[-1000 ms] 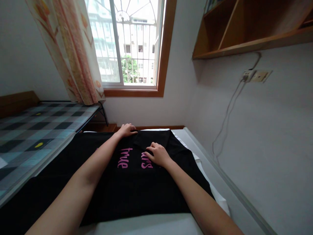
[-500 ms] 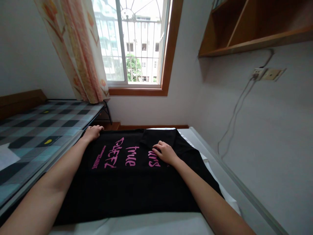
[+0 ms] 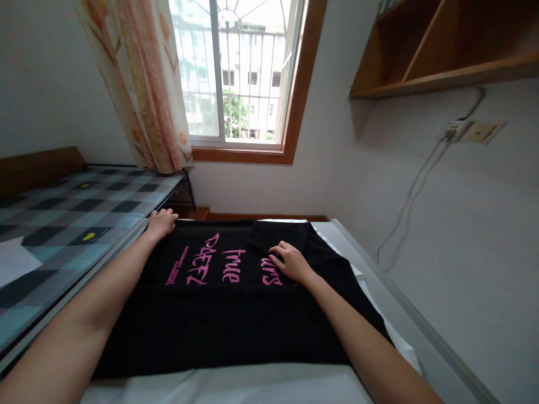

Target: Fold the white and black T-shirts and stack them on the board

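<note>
Your left hand (image 3: 160, 223) rests at the far left corner of the black T-shirt (image 3: 236, 320), fingers (image 3: 167, 212) curled over its edge; whether they pinch the cloth cannot be told from this angle. Your right hand (image 3: 292, 262) lies flat on the garment, fingers (image 3: 278, 251) spread and pressing just below a folded flap, gripping nothing. The shirt lies spread on the white bed (image 3: 252, 384), pink lettering (image 3: 219, 266) facing up between both hands. A checked mattress (image 3: 63, 213) stands beside it on the left. A curtain (image 3: 143, 84) hangs by the window (image 3: 236, 73).
</note>
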The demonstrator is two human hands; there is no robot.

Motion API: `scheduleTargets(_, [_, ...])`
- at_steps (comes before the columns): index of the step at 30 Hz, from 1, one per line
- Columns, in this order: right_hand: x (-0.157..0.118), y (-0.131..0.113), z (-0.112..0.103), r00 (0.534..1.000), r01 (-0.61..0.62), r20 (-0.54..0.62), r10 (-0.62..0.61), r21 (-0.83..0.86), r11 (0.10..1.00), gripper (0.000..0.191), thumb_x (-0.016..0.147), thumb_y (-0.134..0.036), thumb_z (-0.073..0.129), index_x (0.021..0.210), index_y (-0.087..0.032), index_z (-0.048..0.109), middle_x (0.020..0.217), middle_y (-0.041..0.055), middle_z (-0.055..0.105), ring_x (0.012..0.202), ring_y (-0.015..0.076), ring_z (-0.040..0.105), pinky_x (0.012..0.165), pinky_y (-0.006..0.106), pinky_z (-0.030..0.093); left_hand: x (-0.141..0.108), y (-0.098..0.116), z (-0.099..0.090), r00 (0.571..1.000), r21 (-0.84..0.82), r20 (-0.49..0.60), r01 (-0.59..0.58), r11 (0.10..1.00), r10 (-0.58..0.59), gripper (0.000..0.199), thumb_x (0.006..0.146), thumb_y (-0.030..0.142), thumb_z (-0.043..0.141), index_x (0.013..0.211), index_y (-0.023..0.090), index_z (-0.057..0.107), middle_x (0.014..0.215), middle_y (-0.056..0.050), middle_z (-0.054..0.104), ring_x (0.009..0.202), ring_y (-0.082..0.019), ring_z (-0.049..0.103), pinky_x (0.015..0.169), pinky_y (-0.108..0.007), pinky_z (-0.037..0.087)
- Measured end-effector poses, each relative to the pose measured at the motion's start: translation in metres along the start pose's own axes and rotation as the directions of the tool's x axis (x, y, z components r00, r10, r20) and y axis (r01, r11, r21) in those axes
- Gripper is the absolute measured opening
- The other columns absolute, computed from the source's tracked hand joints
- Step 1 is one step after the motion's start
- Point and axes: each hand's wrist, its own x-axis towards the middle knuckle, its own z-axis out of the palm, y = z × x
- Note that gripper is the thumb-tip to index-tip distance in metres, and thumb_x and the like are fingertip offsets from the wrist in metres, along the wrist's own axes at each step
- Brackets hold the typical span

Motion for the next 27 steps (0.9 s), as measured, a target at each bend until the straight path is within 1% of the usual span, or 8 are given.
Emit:
scheduleTargets(4, [0.0,-0.001,0.0,1.0,-0.003,0.003,0.003,0.001,1.0,0.02,0.092,-0.034,0.054,0.102,-0.022,0.066,0.093,0.0043,0.059,0.086,0.0172,0.058,0.078,0.029,0.046,-0.005,-0.008,0.001,0.997,-0.052,-0.051,0.053,0.997,-0.055,0.039,0.089,0.023,0.037,0.114,0.019,0.068,0.12,-0.014,0.063,0.105,-0.029,0.061,0.086,-0.04,0.043])
scheduleTargets(8, [0.0,-0.001,0.0,1.0,0.002,-0.002,-0.002,0.016,1.0,0.02,0.092,-0.033,0.054,0.102,-0.021,0.066,0.093,0.0045,0.059,0.085,0.0167,0.058,0.079,0.029,0.046,-0.007,-0.016,0.003,0.994,-0.085,0.072,0.089,0.992,-0.083,0.041,0.087,0.021,0.039,0.118,0.021,0.066,0.121,-0.013,0.065,0.104,-0.029,0.063,0.085,-0.036,0.046])
scheduleTargets(14, [0.0,0.001,0.001,1.0,0.005,-0.014,-0.005,0.033,0.999,0.02,0.091,-0.034,0.054,0.102,-0.021,0.067,0.093,0.0046,0.059,0.084,0.0167,0.058,0.079,0.03,0.046,-0.009,-0.018,0.006,0.979,-0.127,0.171,0.132,0.983,-0.109,0.047,0.083,0.011,0.041,0.124,0.02,0.061,0.126,-0.016,0.061,0.112,-0.033,0.058,0.089,-0.045,0.045])
scheduleTargets(16, [0.0,-0.001,0.0,1.0,-0.01,-0.012,0.011,0.054,0.998,0.02,0.091,-0.035,0.056,0.101,-0.022,0.067,0.091,0.0041,0.06,0.083,0.0164,0.058,0.077,0.029,0.046,-0.01,-0.017,0.007,0.98,-0.123,0.144,0.152,0.981,-0.134,0.042,0.083,0.012,0.041,0.119,0.017,0.064,0.122,-0.019,0.062,0.111,-0.034,0.058,0.089,-0.048,0.045])
scheduleTargets(20, [0.004,-0.001,-0.007,0.998,-0.058,-0.011,0.06,0.107,0.993,0.023,0.092,-0.038,0.052,0.096,-0.023,0.069,0.086,0.0024,0.062,0.076,0.015,0.059,0.072,0.028,0.045,-0.012,-0.019,0.01,0.989,-0.073,0.003,0.149,0.986,-0.15,0.037,0.083,0.015,0.043,0.109,0.014,0.068,0.116,-0.022,0.062,0.112,-0.038,0.054,0.089,-0.053,0.042])
scheduleTargets(22, [0.013,0.007,-0.014,0.991,-0.106,-0.081,0.11,0.061,0.993,0.024,0.094,-0.035,0.049,0.096,-0.023,0.07,0.09,0.0033,0.064,0.082,0.0167,0.06,0.078,0.029,0.045,-0.013,-0.025,0.009,0.99,-0.044,-0.025,0.134,0.99,-0.136,0.034,0.083,0.017,0.044,0.106,0.015,0.069,0.117,-0.022,0.061,0.115,-0.038,0.052,0.089,-0.051,0.041])
scheduleTargets(24, [0.024,0.024,-0.023,0.971,-0.187,-0.158,0.179,-0.036,0.982,0.025,0.094,-0.03,0.047,0.1,-0.023,0.07,0.098,0.006,0.065,0.093,0.0202,0.059,0.086,0.032,0.043,-0.014,-0.032,0.006,0.992,-0.057,-0.01,0.126,0.99,-0.126,0.034,0.082,0.019,0.045,0.107,0.016,0.069,0.12,-0.021,0.06,0.116,-0.037,0.051,0.09,-0.05,0.041])
scheduleTargets(27, [0.043,0.061,-0.038,0.937,-0.338,-0.156,0.311,-0.198,0.92,0.03,0.092,-0.026,0.047,0.112,-0.021,0.069,0.115,0.0101,0.063,0.105,0.0258,0.054,0.091,0.036,0.041,-0.016,-0.046,-0.002,0.99,-0.132,0.049,0.139,0.981,-0.134,0.041,0.082,0.017,0.045,0.118,0.017,0.065,0.124,-0.018,0.06,0.113,-0.034,0.055,0.09,-0.049,0.041])
